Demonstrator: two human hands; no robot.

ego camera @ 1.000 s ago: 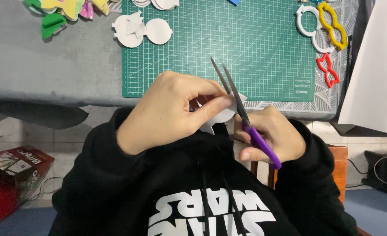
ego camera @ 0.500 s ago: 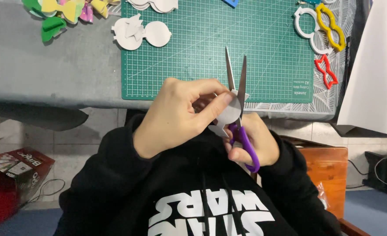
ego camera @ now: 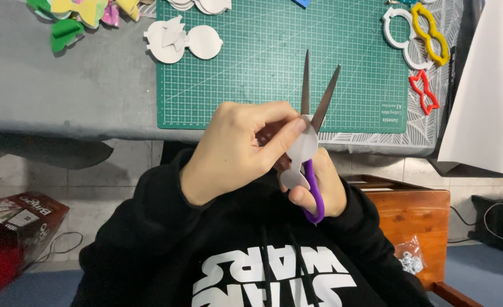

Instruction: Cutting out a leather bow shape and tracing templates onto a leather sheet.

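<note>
Left hand (ego camera: 237,150) curled around a pale rounded cut-out (ego camera: 301,149), thumb and fingertips pinching it just above the lap, in front of the black hoodie (ego camera: 206,256). Right hand (ego camera: 317,190) partly hidden behind it, fingers through the purple loops of the scissors (ego camera: 314,131) and closed about the handle. Blades spread in a narrow V (tips over the green cutting mat (ego camera: 251,68)), the cut-out seated at their crotch. Further off on the grey table (ego camera: 63,96): white shapes (ego camera: 183,41), a yellow outline (ego camera: 430,28), a red one (ego camera: 423,91).
</note>
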